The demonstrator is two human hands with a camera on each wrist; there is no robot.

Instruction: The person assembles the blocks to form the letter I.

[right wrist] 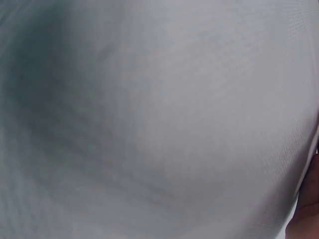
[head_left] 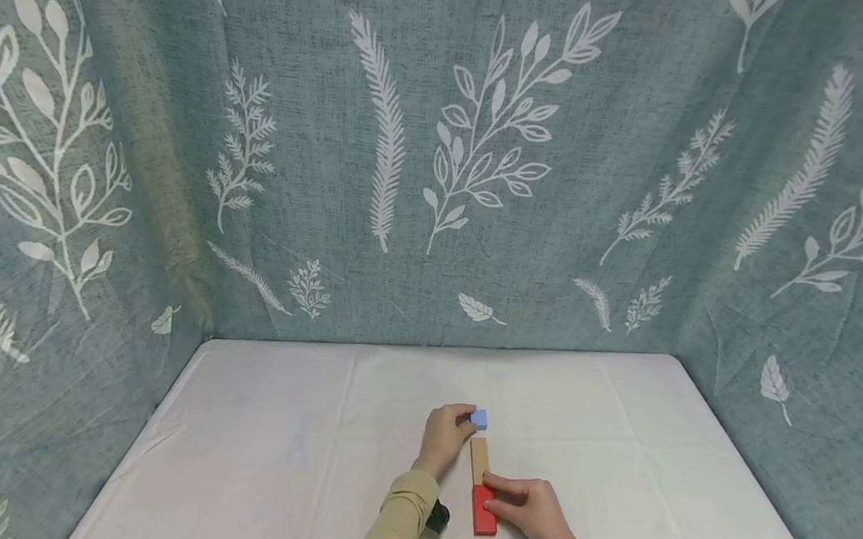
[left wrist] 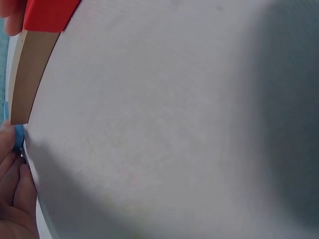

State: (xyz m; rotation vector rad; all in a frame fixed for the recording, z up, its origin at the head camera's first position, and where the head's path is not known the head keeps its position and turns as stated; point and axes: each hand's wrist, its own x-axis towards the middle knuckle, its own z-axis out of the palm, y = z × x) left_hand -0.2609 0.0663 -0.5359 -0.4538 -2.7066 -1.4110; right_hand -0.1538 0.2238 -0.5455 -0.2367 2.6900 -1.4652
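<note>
My left hand (head_left: 444, 439) pinches a small blue block (head_left: 480, 421) between thumb and fingers, at the far end of a row on the table. Nearer to me lies a narrow plain wooden block (head_left: 478, 461), and a red block (head_left: 484, 519) meets its near end. The right hand (head_left: 533, 509) holds the red block from the right, thumb on its top and index fingertip by the seam with the wood. The left wrist view shows the wooden block (left wrist: 32, 77) end close to the blue block (left wrist: 19, 137). In the right wrist view, only an edge of the hand (right wrist: 305, 216) shows.
A white cloth (head_left: 268, 450) covers the table. Teal curtains (head_left: 425, 152) with white leaf prints hang behind it and on both sides. A small black device (head_left: 438, 517) sits at the left forearm, beside the tan sleeve (head_left: 401, 518).
</note>
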